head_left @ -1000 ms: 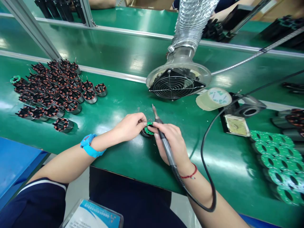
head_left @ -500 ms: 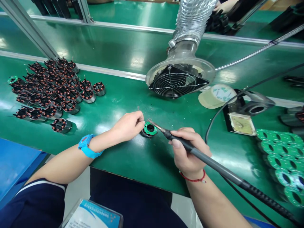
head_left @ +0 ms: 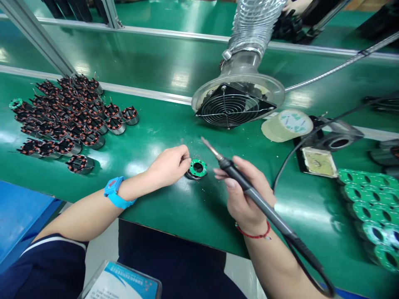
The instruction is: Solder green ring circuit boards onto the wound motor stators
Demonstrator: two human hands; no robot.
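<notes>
A motor stator with a ring-shaped green circuit board (head_left: 202,169) on top stands on the bench in front of me. My left hand (head_left: 170,165) is closed at the stator's left edge, thumb and fingertips pinched against it. In my right hand (head_left: 251,195) is a soldering iron (head_left: 264,206), gripped like a pen. The iron's bare metal tip points up and left, in the air and apart from the board. Small bits of debris lie around the stator.
Many wound stators (head_left: 80,164) stand in a cluster at left. A fume extractor hood (head_left: 229,109) hangs over the bench's back. At right are a tape roll (head_left: 285,128), a soldering iron stand with a sponge (head_left: 319,162) and rows of green-topped stators (head_left: 364,194).
The soldering iron's tip has lifted off the green board, up and away, and the handle is now tilted more steeply. My left hand and the stator have hardly moved.
</notes>
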